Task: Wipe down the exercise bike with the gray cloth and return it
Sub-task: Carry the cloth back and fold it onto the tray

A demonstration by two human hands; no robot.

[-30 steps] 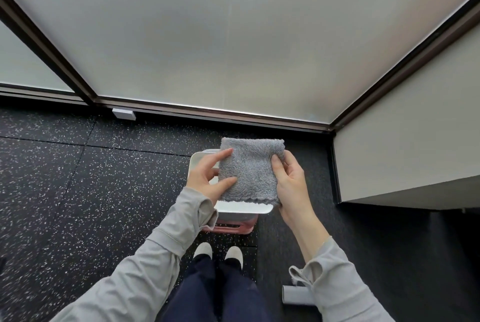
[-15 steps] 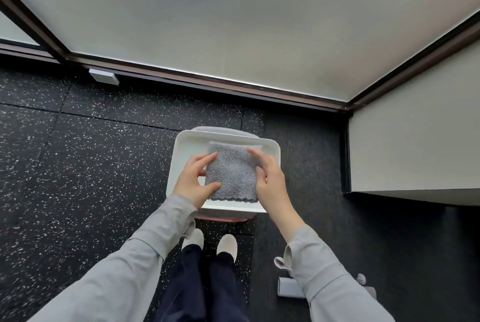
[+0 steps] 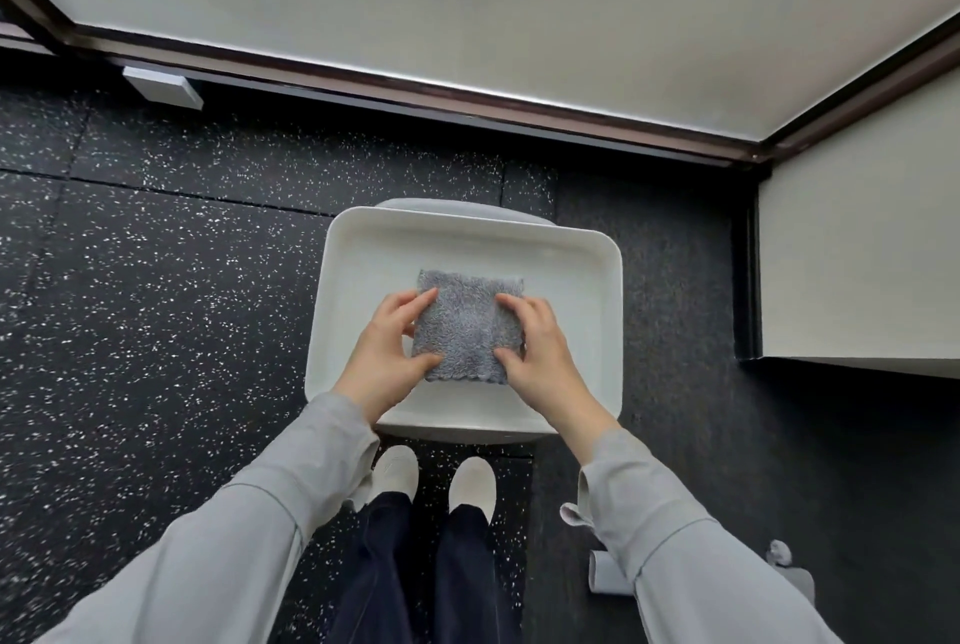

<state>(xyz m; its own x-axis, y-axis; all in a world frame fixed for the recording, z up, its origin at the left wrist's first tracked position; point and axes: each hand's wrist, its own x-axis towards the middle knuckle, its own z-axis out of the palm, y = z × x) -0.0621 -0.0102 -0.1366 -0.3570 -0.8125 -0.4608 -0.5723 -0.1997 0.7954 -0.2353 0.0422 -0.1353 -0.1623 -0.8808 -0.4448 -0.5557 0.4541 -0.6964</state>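
The folded gray cloth (image 3: 466, 326) lies flat in the middle of a white rectangular tray (image 3: 582, 258) on a low stand in front of my feet. My left hand (image 3: 387, 355) grips the cloth's left edge between thumb and fingers. My right hand (image 3: 537, 347) holds the right edge the same way. Both hands rest inside the tray. The exercise bike is out of view, apart from a pale gray part (image 3: 608, 573) at the lower right behind my right sleeve.
Black speckled rubber floor (image 3: 156, 305) surrounds the tray. A frosted window with a dark frame (image 3: 415, 92) runs along the far side. A light wall or cabinet (image 3: 857, 253) stands on the right. A small white box (image 3: 163, 84) sits by the window base.
Both hands have lowered the cloth from chest height down into the tray, where it now lies flat. The view has tilted further down.
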